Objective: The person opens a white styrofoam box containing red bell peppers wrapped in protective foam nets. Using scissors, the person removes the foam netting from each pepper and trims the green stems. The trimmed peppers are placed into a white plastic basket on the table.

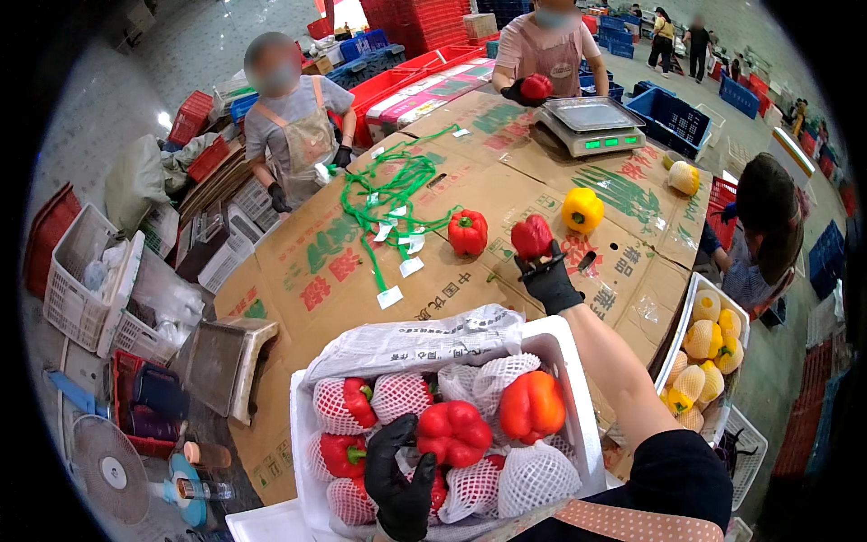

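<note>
Black gloves cover both hands. My right hand [552, 284] is stretched over the cardboard-covered table [433, 291], its fingertips around the lower side of a red bell pepper [532, 237]. My left hand [401, 471] is over a white foam box [588, 420], thumb and fingers apart with nothing between them. Just right of those fingers lies a bare red pepper [455, 433]. An orange-red pepper [532, 408] rests at the box's right side. Several other red peppers there wear white foam nets [538, 481]. Printed paper [413, 342] folds over the far rim.
On the cardboard are a red pepper [467, 233], a yellow pepper [582, 210], tangled green ties with white tags [386, 196] and a digital scale [589, 125]. A box of netted yellow peppers [691, 305] stands right. Co-workers stand across the table; another person is at right.
</note>
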The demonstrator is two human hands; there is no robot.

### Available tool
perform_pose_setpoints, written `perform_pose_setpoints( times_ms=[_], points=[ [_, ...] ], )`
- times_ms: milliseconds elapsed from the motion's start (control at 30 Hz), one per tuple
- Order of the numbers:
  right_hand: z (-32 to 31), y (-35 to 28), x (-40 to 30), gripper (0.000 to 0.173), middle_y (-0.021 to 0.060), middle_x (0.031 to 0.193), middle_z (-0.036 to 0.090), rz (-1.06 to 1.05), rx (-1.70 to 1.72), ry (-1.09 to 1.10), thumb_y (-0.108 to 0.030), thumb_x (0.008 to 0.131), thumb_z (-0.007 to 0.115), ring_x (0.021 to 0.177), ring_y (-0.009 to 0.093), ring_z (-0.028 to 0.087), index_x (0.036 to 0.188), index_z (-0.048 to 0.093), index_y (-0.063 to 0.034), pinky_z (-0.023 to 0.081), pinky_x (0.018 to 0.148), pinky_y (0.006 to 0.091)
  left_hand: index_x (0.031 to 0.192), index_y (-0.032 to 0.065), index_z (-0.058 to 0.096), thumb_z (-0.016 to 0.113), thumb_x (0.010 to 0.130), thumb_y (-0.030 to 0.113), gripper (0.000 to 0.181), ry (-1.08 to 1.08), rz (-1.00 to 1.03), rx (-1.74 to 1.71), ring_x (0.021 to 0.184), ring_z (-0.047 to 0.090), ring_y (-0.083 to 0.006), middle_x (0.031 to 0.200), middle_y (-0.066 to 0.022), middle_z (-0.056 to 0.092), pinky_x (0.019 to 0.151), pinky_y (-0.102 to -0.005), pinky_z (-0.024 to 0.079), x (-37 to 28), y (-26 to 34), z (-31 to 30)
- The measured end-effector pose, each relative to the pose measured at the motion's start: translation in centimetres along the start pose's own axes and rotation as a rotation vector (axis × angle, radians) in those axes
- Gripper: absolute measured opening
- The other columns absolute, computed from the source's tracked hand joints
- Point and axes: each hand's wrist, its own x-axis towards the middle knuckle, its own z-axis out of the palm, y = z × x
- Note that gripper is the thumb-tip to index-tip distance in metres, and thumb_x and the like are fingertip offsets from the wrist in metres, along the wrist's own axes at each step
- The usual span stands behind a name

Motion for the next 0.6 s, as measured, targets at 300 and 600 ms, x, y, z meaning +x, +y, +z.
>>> perform_pose_setpoints(
  times_ms=[300, 600],
  points=[
    [-3.5, -0.9, -4.7, 0.044, 0.0091, 0.108, 0.056, -0.501, -1.94, -0.359, -0.033, 0.082, 0.049, 0.099, 0.021, 0.051, 0.121, 0.046, -0.0124, 0.025, 0.095, 0.0469, 0.103, -0.0023, 0.054, 0.061, 0.069, -0.001, 0.035, 0.013, 0.049, -0.015, 0.096, 0.054, -0.0248, 0.103, -0.0136, 0.057, 0.084, -0.0345, 0.043, -0.2, 0.3, -0.4],
    [-2.2, -6.2, -15.4, 0.04, 0.006, 0.085, 0.06, 0.39, -0.086, -0.098, -0.038, 0.08, 0.056, 0.064, 0.012, 0.054, 0.099, 0.055, -0.0026, 0.045, 0.055, 0.024, 0.108, -0.0026, 0.052, 0.043, 0.089, 0.009, 0.024, 0.583, 0.113, -0.22, 0.095, 0.053, -0.0202, 0.105, -0.0106, 0.055, 0.084, -0.0324, 0.042, 0.2, -0.1, -0.9]
  ],
)
